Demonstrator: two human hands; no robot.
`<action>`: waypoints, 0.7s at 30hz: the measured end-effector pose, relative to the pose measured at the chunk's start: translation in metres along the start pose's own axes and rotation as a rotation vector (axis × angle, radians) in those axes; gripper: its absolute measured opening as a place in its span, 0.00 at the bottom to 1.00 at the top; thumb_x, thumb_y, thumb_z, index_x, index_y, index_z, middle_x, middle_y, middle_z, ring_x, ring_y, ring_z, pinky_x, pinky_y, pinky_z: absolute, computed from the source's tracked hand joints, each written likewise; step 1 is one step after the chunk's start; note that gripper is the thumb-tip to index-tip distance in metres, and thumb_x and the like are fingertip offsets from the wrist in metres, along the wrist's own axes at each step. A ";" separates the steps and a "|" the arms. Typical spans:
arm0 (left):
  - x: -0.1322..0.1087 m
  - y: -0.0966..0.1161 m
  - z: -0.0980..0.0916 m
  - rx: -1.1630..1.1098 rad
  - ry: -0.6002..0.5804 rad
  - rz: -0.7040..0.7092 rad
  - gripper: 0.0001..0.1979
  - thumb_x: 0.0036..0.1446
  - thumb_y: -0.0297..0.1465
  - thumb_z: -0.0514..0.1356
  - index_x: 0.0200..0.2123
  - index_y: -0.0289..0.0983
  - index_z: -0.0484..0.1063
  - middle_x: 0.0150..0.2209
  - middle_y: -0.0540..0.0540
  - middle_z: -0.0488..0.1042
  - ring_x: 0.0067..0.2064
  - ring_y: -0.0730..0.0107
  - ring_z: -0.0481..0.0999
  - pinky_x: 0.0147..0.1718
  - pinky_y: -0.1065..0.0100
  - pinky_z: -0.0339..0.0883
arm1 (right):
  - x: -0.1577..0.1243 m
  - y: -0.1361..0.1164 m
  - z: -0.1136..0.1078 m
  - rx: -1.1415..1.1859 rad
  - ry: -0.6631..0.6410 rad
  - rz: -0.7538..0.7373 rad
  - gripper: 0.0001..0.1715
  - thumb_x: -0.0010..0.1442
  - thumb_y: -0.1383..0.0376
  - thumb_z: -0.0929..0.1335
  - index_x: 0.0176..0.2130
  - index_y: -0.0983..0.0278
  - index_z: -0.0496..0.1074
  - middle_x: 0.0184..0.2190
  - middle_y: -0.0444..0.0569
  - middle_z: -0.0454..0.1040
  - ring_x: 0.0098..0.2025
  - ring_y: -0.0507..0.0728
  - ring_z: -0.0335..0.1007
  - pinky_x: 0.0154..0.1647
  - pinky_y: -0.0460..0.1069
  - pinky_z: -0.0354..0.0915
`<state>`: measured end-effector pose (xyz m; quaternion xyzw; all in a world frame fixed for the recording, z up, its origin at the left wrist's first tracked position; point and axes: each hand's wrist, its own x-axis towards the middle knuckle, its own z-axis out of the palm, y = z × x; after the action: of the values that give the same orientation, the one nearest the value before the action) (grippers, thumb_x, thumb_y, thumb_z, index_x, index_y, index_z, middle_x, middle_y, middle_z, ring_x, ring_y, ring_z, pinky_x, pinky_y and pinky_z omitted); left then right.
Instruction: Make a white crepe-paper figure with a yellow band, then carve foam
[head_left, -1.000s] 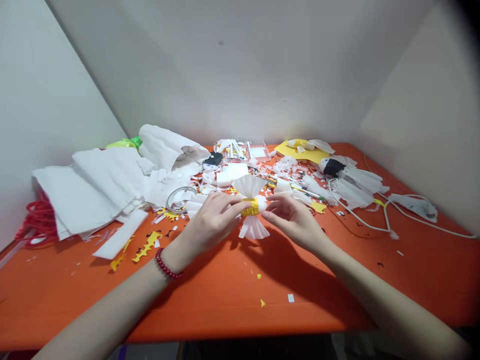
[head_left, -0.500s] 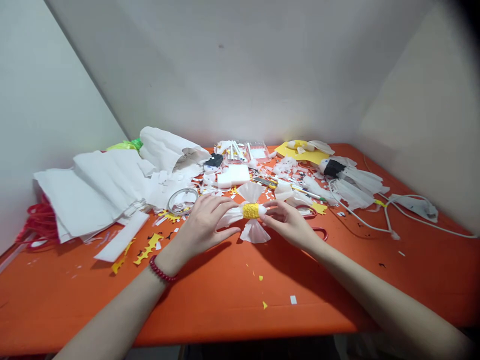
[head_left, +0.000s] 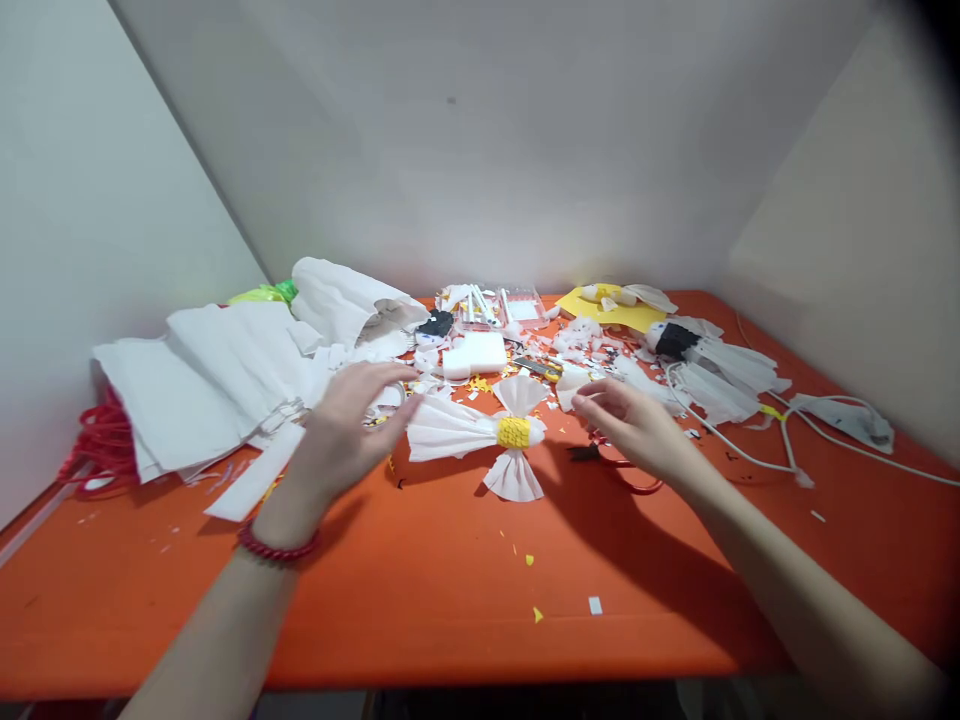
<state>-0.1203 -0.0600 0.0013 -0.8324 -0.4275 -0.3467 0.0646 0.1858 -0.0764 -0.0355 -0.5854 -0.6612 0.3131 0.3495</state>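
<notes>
At the left side of the table (head_left: 420, 590), I viewed red cord (head_left: 96, 440) beside a stack of white sheets (head_left: 217, 380). A white strip (head_left: 251, 485) lay in front of the sheets.

The left hand (head_left: 341, 435), with a red bracelet (head_left: 276, 552) at the wrist, was raised above the table. Its fingers were spread well away from the thumb and gripped nothing. A tape roll (head_left: 391, 400) was partly hidden behind them.

The fish (head_left: 513, 432) lay flat on the table between the two hands. Its white tail (head_left: 446, 430) pointed left, with the end just beside the left thumb; I could not tell whether they touched. The yellow-scaled body and white head (head_left: 535, 432) lay to the right, apart from the right fingertips. One fin extended away from the person, the other toward the person.

Behind the fish I located a white block (head_left: 475, 355) and a knife (head_left: 536, 368).

The right hand (head_left: 637, 425) held its fingers curved, slightly parted from the thumb. A white scrap (head_left: 568, 385) showed just beyond the fingertips; contact could not be determined. Red-handled scissors (head_left: 584, 453) lay below this hand. Farther right lay a black fish (head_left: 675, 342) and a white cable (head_left: 757, 457).
</notes>
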 end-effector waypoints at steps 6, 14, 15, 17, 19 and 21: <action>-0.035 -0.032 -0.067 0.410 -0.030 -0.635 0.16 0.61 0.40 0.50 0.44 0.38 0.69 0.45 0.45 0.74 0.45 0.60 0.74 0.42 0.64 0.67 | -0.004 0.024 -0.032 -0.248 -0.097 -0.041 0.21 0.59 0.49 0.61 0.37 0.63 0.70 0.33 0.48 0.75 0.30 0.53 0.69 0.30 0.46 0.63; -0.093 -0.087 -0.068 0.490 -0.503 -0.780 0.23 0.59 0.46 0.48 0.43 0.36 0.72 0.39 0.40 0.78 0.40 0.51 0.76 0.36 0.63 0.67 | -0.010 0.029 -0.031 -0.415 -0.064 -0.044 0.22 0.60 0.49 0.60 0.35 0.61 0.72 0.28 0.46 0.74 0.27 0.52 0.66 0.27 0.46 0.60; -0.094 -0.087 -0.065 0.472 -0.526 -0.772 0.24 0.59 0.47 0.48 0.44 0.35 0.72 0.40 0.39 0.78 0.40 0.51 0.76 0.36 0.63 0.67 | -0.010 0.029 -0.032 -0.416 -0.058 -0.041 0.22 0.60 0.48 0.60 0.34 0.61 0.71 0.29 0.46 0.74 0.27 0.51 0.66 0.27 0.46 0.59; -0.092 -0.082 -0.060 0.491 -0.517 -0.763 0.27 0.58 0.49 0.47 0.47 0.34 0.71 0.41 0.39 0.78 0.40 0.50 0.77 0.35 0.64 0.67 | -0.010 0.029 -0.033 -0.418 -0.048 -0.044 0.23 0.60 0.48 0.59 0.34 0.61 0.71 0.28 0.46 0.74 0.26 0.51 0.66 0.27 0.45 0.59; -0.089 -0.077 -0.056 0.522 -0.487 -0.766 0.28 0.58 0.49 0.47 0.49 0.34 0.70 0.40 0.39 0.78 0.39 0.50 0.77 0.34 0.64 0.67 | -0.011 0.031 -0.033 -0.424 -0.045 -0.053 0.23 0.60 0.48 0.59 0.34 0.62 0.72 0.28 0.46 0.74 0.26 0.51 0.65 0.26 0.45 0.59; -0.086 -0.073 -0.056 0.491 -0.466 -0.736 0.27 0.58 0.48 0.48 0.48 0.35 0.71 0.39 0.40 0.78 0.39 0.50 0.76 0.34 0.64 0.67 | -0.012 0.032 -0.033 -0.432 -0.042 -0.060 0.24 0.60 0.48 0.59 0.34 0.62 0.72 0.27 0.46 0.74 0.24 0.51 0.65 0.25 0.45 0.58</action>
<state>-0.2389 -0.0941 -0.0254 -0.6419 -0.7649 -0.0403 0.0347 0.2322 -0.0845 -0.0448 -0.6201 -0.7371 0.1655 0.2114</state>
